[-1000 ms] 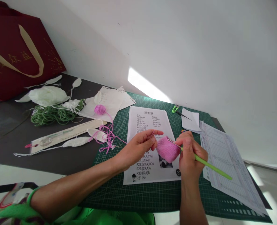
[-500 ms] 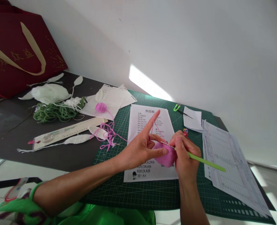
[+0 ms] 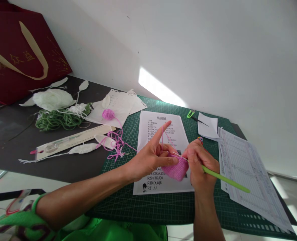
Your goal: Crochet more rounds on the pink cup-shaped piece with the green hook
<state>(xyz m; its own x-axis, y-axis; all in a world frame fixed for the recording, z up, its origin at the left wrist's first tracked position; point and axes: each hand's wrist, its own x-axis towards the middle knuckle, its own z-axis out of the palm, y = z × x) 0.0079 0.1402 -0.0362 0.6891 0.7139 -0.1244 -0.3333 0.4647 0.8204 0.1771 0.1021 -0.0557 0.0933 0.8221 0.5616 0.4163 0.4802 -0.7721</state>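
Between thumb and fingers, my left hand [image 3: 156, 154] pinches a pink crochet piece [image 3: 176, 169], its index finger raised with pink yarn looped over it. My right hand [image 3: 203, 162] grips a crochet hook [image 3: 226, 179] with a green handle; the metal tip lies at the top edge of the piece. Pink yarn runs left to a loose tangle [image 3: 115, 142] and a small pink ball [image 3: 108, 114]. Beneath both hands lies a printed pattern sheet [image 3: 148, 187], partly covered by them.
A green cutting mat [image 3: 138, 211] covers much of the dark table. To the left are green yarn [image 3: 63, 119], white yarn [image 3: 54, 99], a ruler [image 3: 75, 140] and a red bag [image 3: 17, 43]. Small scissors [image 3: 200, 121] and written sheets [image 3: 251, 170] lie right.
The right hand and hook have moved slightly right and down, the handle end lower. The pink piece has tilted a little, and the left index finger has dipped slightly.
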